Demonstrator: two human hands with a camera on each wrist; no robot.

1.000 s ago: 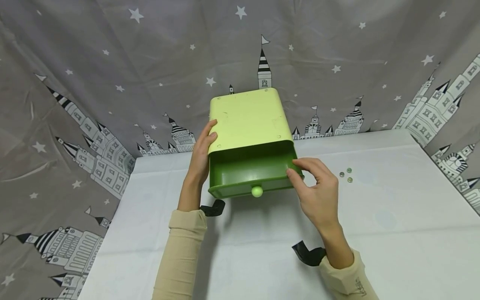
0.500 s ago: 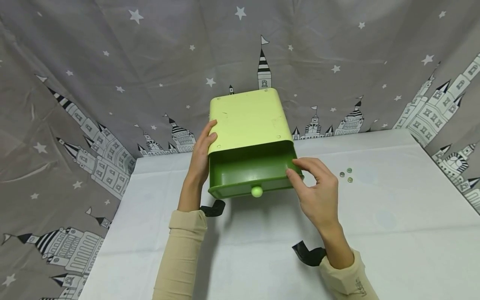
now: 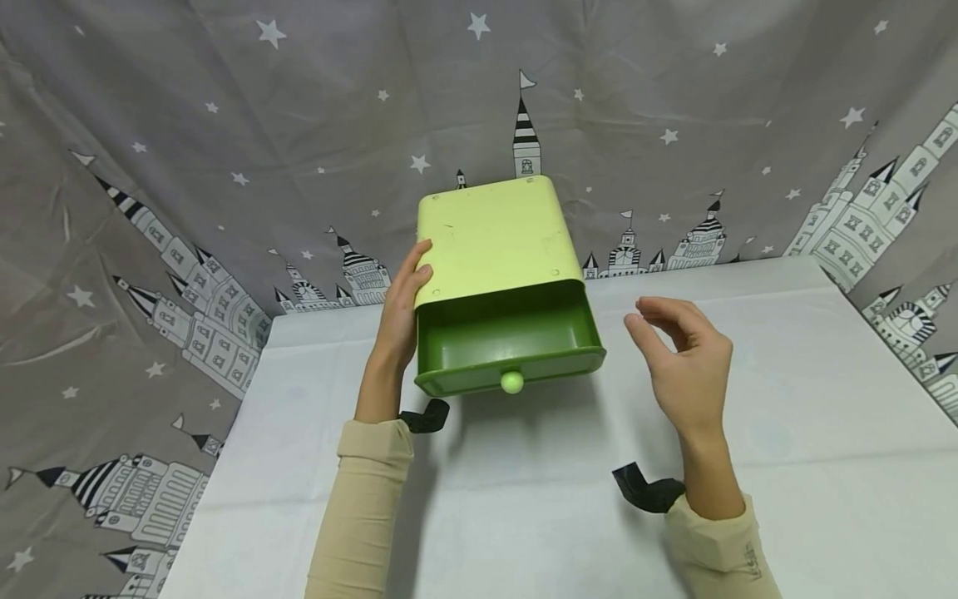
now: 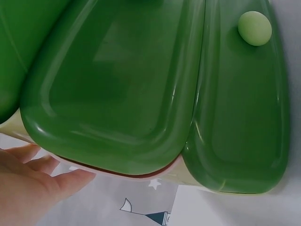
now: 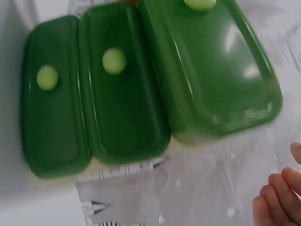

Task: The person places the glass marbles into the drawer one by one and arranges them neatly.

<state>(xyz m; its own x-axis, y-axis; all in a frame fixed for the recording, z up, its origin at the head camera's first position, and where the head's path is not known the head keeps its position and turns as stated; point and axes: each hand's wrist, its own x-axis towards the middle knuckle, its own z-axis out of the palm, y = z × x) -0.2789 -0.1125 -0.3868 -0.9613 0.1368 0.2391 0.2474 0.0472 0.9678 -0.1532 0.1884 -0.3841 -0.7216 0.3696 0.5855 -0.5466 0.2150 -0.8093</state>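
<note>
One green drawer (image 3: 509, 341) out toward the person, left hand (image 3: 400, 312) steadying cabinet (image 3: 494, 237), right hand (image 3: 684, 366) loose, empty.

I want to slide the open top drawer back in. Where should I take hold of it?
Probably the round pale knob at the middle of the drawer front, pinched from the near side: it juts out, clear of both hands, and centred, so the push stays straight.

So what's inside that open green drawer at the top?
Nothing that shows: the open drawer looks empty, a bare green floor. Its back part is hidden under the pale cabinet top, which the left hand touches.
</note>
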